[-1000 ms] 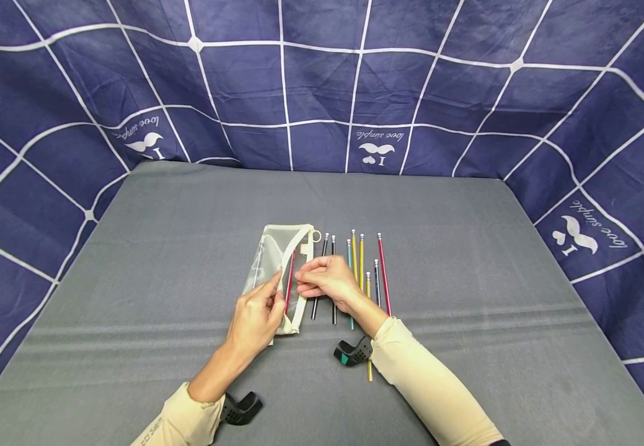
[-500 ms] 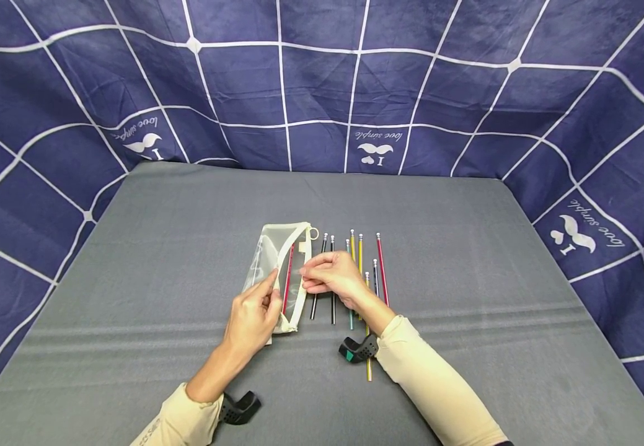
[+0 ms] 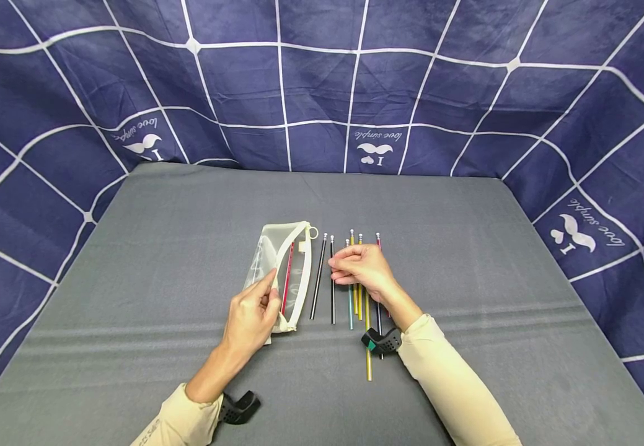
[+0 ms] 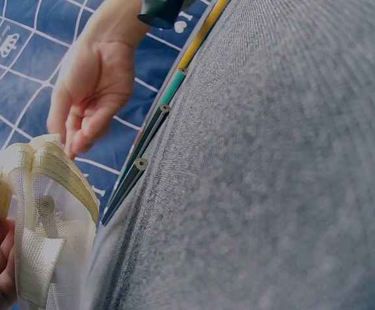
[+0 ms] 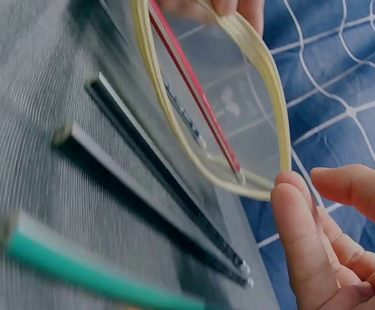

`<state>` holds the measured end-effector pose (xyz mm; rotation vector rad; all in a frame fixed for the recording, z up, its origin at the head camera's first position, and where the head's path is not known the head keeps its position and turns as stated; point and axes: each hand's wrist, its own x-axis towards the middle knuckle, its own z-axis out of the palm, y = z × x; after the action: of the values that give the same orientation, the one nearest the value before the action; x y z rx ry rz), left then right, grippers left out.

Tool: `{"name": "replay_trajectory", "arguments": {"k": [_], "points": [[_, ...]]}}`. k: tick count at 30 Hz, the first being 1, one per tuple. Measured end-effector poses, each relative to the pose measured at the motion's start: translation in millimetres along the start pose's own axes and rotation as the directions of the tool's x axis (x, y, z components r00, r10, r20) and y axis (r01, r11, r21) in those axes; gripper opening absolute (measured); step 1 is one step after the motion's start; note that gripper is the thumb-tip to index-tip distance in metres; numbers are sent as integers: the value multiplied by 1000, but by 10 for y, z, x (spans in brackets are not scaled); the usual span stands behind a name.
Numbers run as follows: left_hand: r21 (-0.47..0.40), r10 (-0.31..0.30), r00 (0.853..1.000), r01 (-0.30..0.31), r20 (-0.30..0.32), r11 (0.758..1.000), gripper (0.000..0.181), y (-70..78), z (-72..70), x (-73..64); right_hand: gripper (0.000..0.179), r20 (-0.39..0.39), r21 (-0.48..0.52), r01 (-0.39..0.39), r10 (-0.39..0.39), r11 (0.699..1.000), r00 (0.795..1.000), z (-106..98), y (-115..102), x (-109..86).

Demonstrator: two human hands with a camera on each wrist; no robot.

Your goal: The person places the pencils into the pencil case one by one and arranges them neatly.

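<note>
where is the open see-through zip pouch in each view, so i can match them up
Head: the pouch is just below and left of centre.
Left wrist: the pouch fills the lower left corner.
Right wrist: the pouch is in the upper middle.
Shared landmark: the teal pencil, lying outside it.

The see-through pouch (image 3: 268, 244) wears cream edging (image 3: 303, 291). Inside it show a red pencil (image 5: 197, 93) and a dark pencil patterned in white (image 5: 182, 115). Outside, two pencils are black (image 3: 318, 279), one is teal (image 3: 350, 313), some are golden yellow (image 3: 369, 353), another is dark navy or black (image 3: 380, 322) and one more is red (image 3: 378, 238). Both sleeves (image 3: 455, 378) are pale cream. The tabletop (image 3: 188, 248) is grey; the hanging cloth (image 3: 322, 80) is blue, with white gridlines, diamonds, moustaches, hearts and lettering.
</note>
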<state>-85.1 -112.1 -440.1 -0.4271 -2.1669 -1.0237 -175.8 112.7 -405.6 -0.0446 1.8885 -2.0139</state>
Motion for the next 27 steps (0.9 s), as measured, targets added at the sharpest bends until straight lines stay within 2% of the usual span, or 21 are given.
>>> {"name": "replay_trajectory", "arguments": {"k": [10, 18, 27], "points": [[-1, 17, 1000, -17, 1, 1000, 39, -5, -8, 10, 23, -46, 6, -12, 12, 1000, 999, -262, 47, -38], [-6, 18, 1000, -18, -3, 1000, 39, -5, -9, -6, 15, -85, 5, 15, -14, 1000, 996, -415, 55, -60], [-17, 21, 1000, -21, -15, 1000, 40, -8, -14, 2, 16, -115, -16, 38, -40, 999, 993, -586, 88, -70]]}}
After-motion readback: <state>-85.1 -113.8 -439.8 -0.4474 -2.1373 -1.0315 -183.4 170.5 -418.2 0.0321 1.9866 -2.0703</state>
